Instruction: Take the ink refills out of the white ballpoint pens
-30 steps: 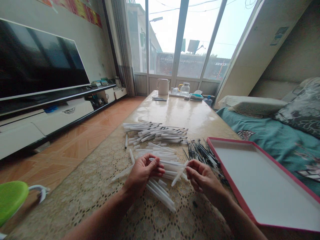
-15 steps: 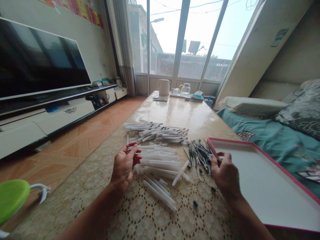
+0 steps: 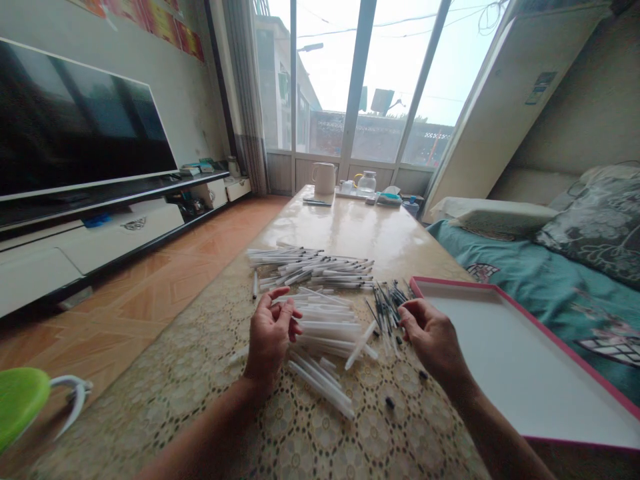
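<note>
My left hand rests at the left end of a heap of white pen barrels, fingers curled round one barrel. My right hand reaches into a pile of thin dark refills, fingertips pinched on one of them. Farther back lies a row of pens with dark tips. Small black caps lie loose on the lace cloth between my forearms. All of this is on a long glossy table.
A shallow white tray with a red rim lies to the right of my right hand. A white mug and glass jar stand at the far end. A teal-covered sofa is at right, a television at left, a green object at lower left.
One second ago both hands held a white barrel together. They then parted: the left went to the barrel heap, the right swung out to the refills and now draws back slightly.
</note>
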### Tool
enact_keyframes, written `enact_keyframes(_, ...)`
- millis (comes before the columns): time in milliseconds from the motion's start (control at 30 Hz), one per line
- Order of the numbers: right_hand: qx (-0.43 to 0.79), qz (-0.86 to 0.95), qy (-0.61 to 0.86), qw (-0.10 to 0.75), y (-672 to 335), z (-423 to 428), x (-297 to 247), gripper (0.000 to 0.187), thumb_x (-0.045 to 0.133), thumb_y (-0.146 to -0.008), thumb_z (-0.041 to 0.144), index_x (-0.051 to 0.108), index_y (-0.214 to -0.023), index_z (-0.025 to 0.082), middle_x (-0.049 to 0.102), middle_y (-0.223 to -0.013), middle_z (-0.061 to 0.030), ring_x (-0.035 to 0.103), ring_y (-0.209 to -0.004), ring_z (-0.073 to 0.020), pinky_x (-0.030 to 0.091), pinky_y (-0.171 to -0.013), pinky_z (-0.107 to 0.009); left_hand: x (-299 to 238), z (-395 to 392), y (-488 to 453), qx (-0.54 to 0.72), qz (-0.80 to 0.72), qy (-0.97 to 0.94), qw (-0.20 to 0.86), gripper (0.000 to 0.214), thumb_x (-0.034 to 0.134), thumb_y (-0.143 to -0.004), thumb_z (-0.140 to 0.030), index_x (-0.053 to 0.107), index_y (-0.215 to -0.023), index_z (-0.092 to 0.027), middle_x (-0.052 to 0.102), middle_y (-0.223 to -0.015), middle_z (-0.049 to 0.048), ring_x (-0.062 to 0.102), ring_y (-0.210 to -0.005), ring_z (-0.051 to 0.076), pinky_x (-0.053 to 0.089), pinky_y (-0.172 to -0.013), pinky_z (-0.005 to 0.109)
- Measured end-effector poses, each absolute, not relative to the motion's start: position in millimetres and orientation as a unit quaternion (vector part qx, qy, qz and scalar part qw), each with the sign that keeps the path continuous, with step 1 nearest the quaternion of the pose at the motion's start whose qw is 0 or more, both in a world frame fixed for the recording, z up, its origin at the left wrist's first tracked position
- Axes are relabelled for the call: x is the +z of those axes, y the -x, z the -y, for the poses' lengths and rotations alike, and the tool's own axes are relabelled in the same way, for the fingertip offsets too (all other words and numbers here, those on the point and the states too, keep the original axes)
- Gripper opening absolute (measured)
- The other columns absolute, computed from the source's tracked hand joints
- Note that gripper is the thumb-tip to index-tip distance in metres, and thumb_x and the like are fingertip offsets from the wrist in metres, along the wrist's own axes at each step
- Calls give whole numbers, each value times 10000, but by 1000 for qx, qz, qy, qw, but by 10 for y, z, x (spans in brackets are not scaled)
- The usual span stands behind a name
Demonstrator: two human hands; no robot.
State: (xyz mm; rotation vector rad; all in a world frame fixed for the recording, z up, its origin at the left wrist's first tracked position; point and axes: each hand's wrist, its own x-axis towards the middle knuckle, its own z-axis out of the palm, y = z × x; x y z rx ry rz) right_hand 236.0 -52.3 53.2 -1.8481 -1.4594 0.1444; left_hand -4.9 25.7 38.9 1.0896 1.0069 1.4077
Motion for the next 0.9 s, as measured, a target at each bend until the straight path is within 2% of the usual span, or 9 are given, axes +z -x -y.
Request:
enact_keyframes(67,108,637,697,312,-2222,433,587,198,385,-897,267,546,-817,185,621,-653,-17,594,-568,-146,432,-537,-227,368,-227,30,576,-412,-479,518,327,616,-750,-352,524,-1015,-185,589,-557,-62,509,-359,73,358,-325,147)
enact_keyframes(133,85,674,690,249,-2141,288,597,152,425,-874,207,561,-811,181,640,-713,-24,608,-659,-146,434,-606,-221,355,-211,23,566,-408,-491,521,315,598,-767,-356,520,-1022,-188,586,-551,-64,506,-358,75,357,-323,148)
enact_keyframes(233,47,686,693,218,-2132,-15,537,109,483,-829,136,584,-862,162,644,-842,-63,598,-767,-163,417,-708,-245,357,-211,27,566,-409,-486,526,316,596,-768,-356,513,-1025,-190,585,-549,-64,507,-359,76,351,-323,147)
enact_keyframes(333,7,698,689,196,-2156,-326,455,179,480,-815,79,590,-933,158,614,-968,-93,552,-929,-191,381,-803,-263,377,-221,40,573,-413,-475,525,313,606,-759,-349,512,-1008,-185,580,-546,-66,507,-357,77,348,-326,148)
enact_keyframes(433,-23,706,685,178,-2137,-536,396,197,482,-817,76,588,-958,164,594,-1001,-101,511,-990,-213,366,-823,-272,397,-228,52,575,-418,-464,529,309,608,-756,-348,510,-997,-181,577,-543,-66,504,-352,80,344,-325,151)
enact_keyframes(700,-61,710,685,152,-2119,-603,338,96,548,-802,128,593,-872,177,579,-951,-105,493,-965,-239,377,-792,-296,397,-239,50,569,-426,-462,531,300,609,-741,-348,521,-968,-173,575,-529,-62,505,-344,83,339,-318,152)
enact_keyframes(800,-64,709,682,168,-2163,-472,374,78,543,-805,128,589,-832,185,587,-937,-99,501,-957,-240,382,-791,-300,363,-247,39,557,-423,-474,535,289,606,-748,-366,536,-949,-171,579,-541,-59,508,-350,81,344,-316,153)
enact_keyframes(900,-63,703,679,204,-2204,-221,427,86,483,-852,148,559,-874,181,597,-913,-85,539,-887,-218,396,-775,-297,334,-243,20,533,-418,-502,537,270,602,-758,-381,547,-903,-160,577,-557,-50,508,-350,79,352,-313,155)
